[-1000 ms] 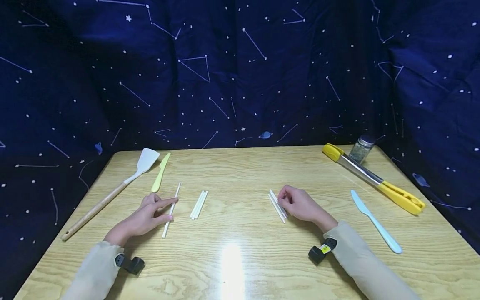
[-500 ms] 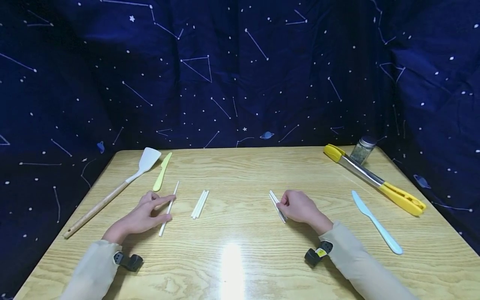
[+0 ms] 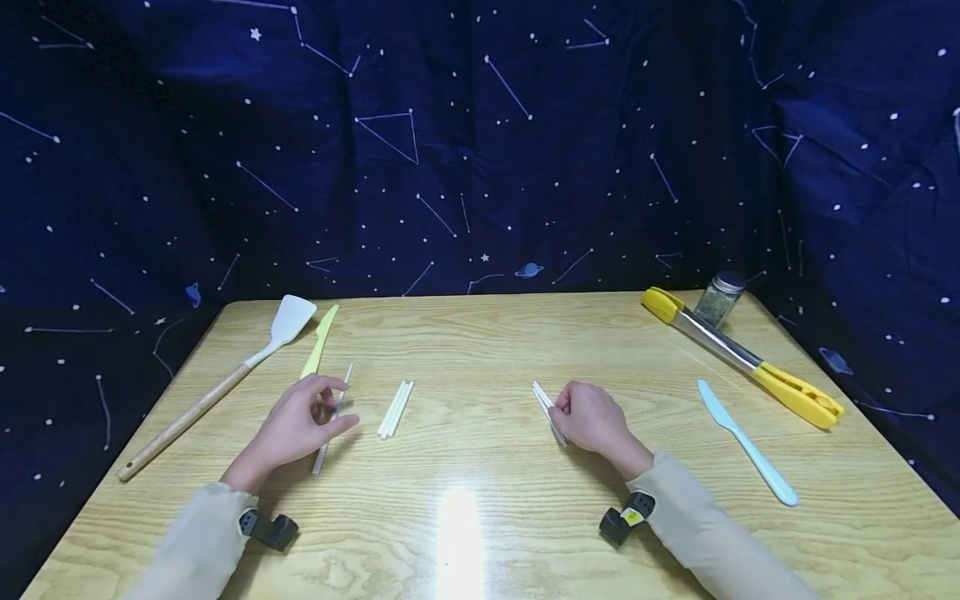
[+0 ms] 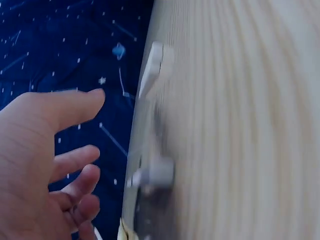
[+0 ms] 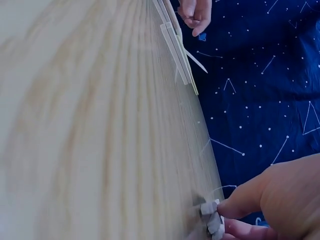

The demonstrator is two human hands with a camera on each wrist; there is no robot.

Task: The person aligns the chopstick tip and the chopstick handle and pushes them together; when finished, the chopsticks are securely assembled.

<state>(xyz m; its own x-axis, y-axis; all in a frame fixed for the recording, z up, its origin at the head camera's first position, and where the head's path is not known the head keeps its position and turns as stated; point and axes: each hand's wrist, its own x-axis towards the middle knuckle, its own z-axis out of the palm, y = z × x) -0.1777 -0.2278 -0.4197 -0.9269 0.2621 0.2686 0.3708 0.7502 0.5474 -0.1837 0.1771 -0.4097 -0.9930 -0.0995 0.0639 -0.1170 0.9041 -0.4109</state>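
In the head view, a single thin white stick [image 3: 320, 458] lies on the table at left, partly covered by my left hand [image 3: 294, 423]. That hand is raised over it, thumb and fingers spread with nothing between them. To its right lies a small bundle of white sticks [image 3: 395, 410]. My right hand [image 3: 597, 418] pinches a second group of white sticks [image 3: 541, 393] near the table's middle right, its fingers hiding part of them. The right wrist view shows the thumb against the blocky stick ends [image 5: 210, 207].
A white spatula [image 3: 291, 320] with a wooden handle and a pale yellow knife [image 3: 321, 335] lie at left. Yellow-handled tongs [image 3: 720, 343], a spice jar [image 3: 719, 300] and a light blue knife [image 3: 748, 443] are at right. A dark starry cloth [image 3: 480, 150] hangs behind the table.
My left thumb and index finger, earlier on the single stick, have come off it; the hand has risen and turned. My right hand stays at its sticks, having shifted slightly.
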